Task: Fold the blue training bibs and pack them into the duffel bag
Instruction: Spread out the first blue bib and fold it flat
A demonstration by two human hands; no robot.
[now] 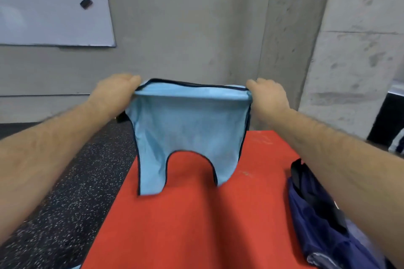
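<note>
- Holding a light-blue bib [188, 129] up over the far end of the red bench [196, 236], I judge this to be the very start of a fold. The cloth hangs spread between my two hands, straps pointing down, with no crease in it yet.
- The left hand [115, 91] has the top left corner and the right hand [269, 96] the top right. Each grip is clamped on the dark-trimmed edge, fingers curled round the fabric.
- Whether the strap ends touch the bench or hang just above it, I cannot tell.
- The next move, as I read it, is to lower the bib flat onto the bench or bring the two corners together to halve it. The fabric looks thin and floppy, so both grips should keep it taut.
- The room is bare grey concrete: a wall [185, 28] straight ahead and a pillar [360, 50] to the right.
- A black speckled floor [65, 192] runs along the bench's left side.
- A whiteboard [50, 6] hangs on the wall at upper left.
- The navy duffel bag [323, 225] lies on the bench's right side, partly hidden under my right forearm — I cannot make out whether its mouth is open.
- A small dark block [86, 3] sits on the whiteboard.
</note>
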